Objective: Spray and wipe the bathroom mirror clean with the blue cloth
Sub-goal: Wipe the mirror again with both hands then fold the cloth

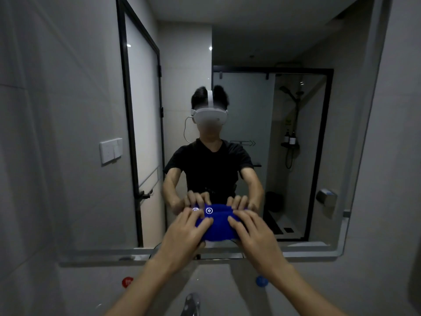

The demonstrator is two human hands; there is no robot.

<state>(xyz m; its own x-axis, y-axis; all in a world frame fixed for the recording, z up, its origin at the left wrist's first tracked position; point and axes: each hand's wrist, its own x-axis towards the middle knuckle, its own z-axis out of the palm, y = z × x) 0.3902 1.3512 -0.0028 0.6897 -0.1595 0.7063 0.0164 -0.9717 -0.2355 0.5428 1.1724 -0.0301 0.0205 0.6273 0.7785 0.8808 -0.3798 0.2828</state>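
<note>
Grey wall tiles (45, 110) fill the far left, with a white switch plate (111, 150) fixed to them just beside the mirror (250, 53). Low on that side a red tap knob (127, 282) sits on the wall under the mirror's ledge (91, 258). Next comes the left hand (184, 233), its fingers stretched forward and laid flat on the left end of the blue cloth (217, 229), pressing it to the glass; the thumb is underneath and I cannot tell whether it hooks the cloth. Two small lit touch icons (209, 210) glow on the mirror just above the cloth's left part, one partly behind a fingertip. The cloth is bunched into a thick pad at the bottom middle of the mirror, between both hands, touching the glass. Below it a chrome faucet (191, 303) rises at the lower edge. The right hand (252, 233) lies on the cloth's right end in the same way, fingers straight and spread, pressing. A blue tap knob (261, 281) sits beneath that forearm. Rightmost in the reflection are a black-framed shower screen (328, 144) and a paper holder (326, 198).
</note>
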